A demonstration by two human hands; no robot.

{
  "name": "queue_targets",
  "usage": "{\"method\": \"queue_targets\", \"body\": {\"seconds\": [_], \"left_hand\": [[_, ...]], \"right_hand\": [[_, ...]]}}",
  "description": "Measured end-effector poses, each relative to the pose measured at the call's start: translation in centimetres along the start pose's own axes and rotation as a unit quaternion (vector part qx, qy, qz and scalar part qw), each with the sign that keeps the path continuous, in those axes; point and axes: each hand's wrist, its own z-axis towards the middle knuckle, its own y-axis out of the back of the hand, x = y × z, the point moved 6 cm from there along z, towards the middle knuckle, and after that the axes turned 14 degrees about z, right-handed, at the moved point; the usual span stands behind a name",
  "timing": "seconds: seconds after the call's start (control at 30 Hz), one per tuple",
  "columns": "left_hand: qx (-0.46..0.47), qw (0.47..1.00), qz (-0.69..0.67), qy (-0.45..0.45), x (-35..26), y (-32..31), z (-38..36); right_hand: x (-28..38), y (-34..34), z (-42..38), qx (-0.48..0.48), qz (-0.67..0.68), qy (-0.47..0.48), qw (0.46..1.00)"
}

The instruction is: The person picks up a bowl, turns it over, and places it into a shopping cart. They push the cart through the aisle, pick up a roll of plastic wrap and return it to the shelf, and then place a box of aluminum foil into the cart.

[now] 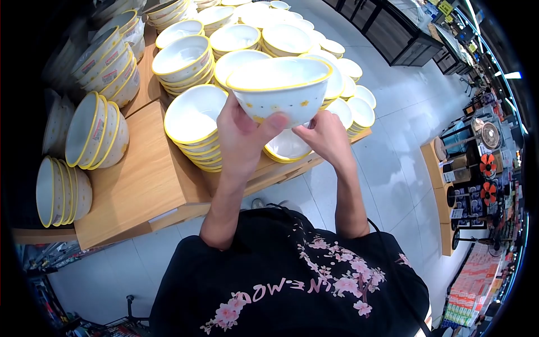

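Observation:
A white bowl (pixel 279 100) with a yellow rim and small yellow printed motifs is raised in front of me, slightly tilted. My left hand (pixel 242 130) is closed on its left side, with the thumb pressed on the outer wall and the other fingers mostly hidden behind it. At the lower right of the bowl, my right hand (pixel 327 136) has thumb and fingers closed at the bowl's foot; its fingertips are partly hidden. Just behind and below stand stacks of matching bowls, among them a tall stack (pixel 193 121) left of my left hand and a bowl (pixel 287 147) beneath my hands.
A wooden display table (pixel 132 188) carries the upright stacks and, at the left, bowls tipped on their sides (pixel 95 132). Dark cabinets (pixel 401 33) stand beyond the tiled floor (pixel 387 154). Along the right are shelves with fans (pixel 487 164) and boxed goods (pixel 469 286).

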Motion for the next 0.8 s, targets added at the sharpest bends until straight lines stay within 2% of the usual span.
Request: {"method": "queue_targets", "body": {"seconds": [0.13,0.27,0.33,0.37,0.43,0.47,0.53,0.57,0.67,0.7,0.73,0.8], "left_hand": [[0.001,1.000,0.024,0.006,0.6,-0.1,-0.2],[-0.002,1.000,0.019,0.019,0.8,-0.1,-0.4],[-0.002,1.000,0.021,0.020,0.8,-0.1,-0.4],[-0.007,1.000,0.023,0.017,0.8,-0.2,-0.4],[-0.010,1.000,0.024,0.014,0.7,-0.2,-0.4],[-0.008,1.000,0.021,0.018,0.7,-0.3,-0.5],[-0.004,1.000,0.018,0.021,0.7,-0.4,-0.5],[-0.001,1.000,0.018,0.019,0.7,-0.4,-0.5],[0.004,1.000,0.011,0.025,0.9,-0.5,-0.6],[0.007,0.999,0.006,0.033,1.1,-0.6,-0.5],[0.007,0.999,0.006,0.032,1.2,-0.6,-0.5],[0.005,0.999,0.028,0.046,1.7,-0.7,-0.5]], "right_hand": [[-0.3,0.3,-0.1,-0.061,-0.023,0.045,0.997],[0.0,0.3,-0.8,-0.028,-0.050,0.021,0.998],[0.8,0.6,-1.4,-0.098,-0.011,0.163,0.982],[0.8,0.6,-1.5,-0.097,-0.011,0.163,0.982],[0.6,1.0,-1.6,-0.085,0.144,0.124,0.978],[0.7,1.0,-1.6,-0.086,0.144,0.123,0.978],[0.4,1.0,-1.2,-0.067,0.410,0.096,0.905],[0.3,1.0,-1.1,-0.059,0.443,0.096,0.889],[-1.5,-0.4,-0.5,-0.041,0.417,0.071,0.905],[-1.7,-0.4,-0.6,-0.074,0.311,0.073,0.945],[-1.7,-0.6,-0.8,-0.074,0.311,0.074,0.945],[-0.6,-0.7,-1.4,-0.115,0.075,0.112,0.984]]}}
